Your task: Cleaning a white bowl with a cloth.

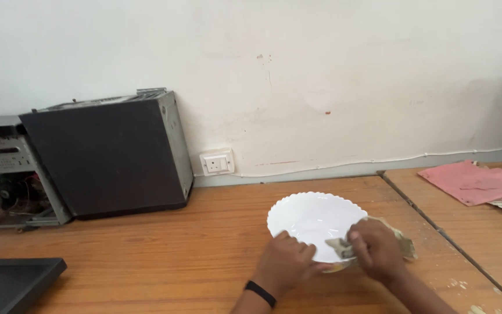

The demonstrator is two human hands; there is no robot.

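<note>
A white bowl (309, 218) with a scalloped rim sits on the wooden table (193, 238). My left hand (286, 261), a black band on its wrist, grips the bowl's near rim. My right hand (376, 247) presses a crumpled grey-beige cloth (402, 238) against the bowl's right near edge. Part of the cloth lies inside the rim under my fingers.
A black computer case (108, 154) leans against the wall at the left, beside an open grey chassis (1, 174). A dark monitor corner (13, 279) is at bottom left. A wall socket (217, 163) is behind. A pink cloth (472, 180) lies on the adjoining table at right.
</note>
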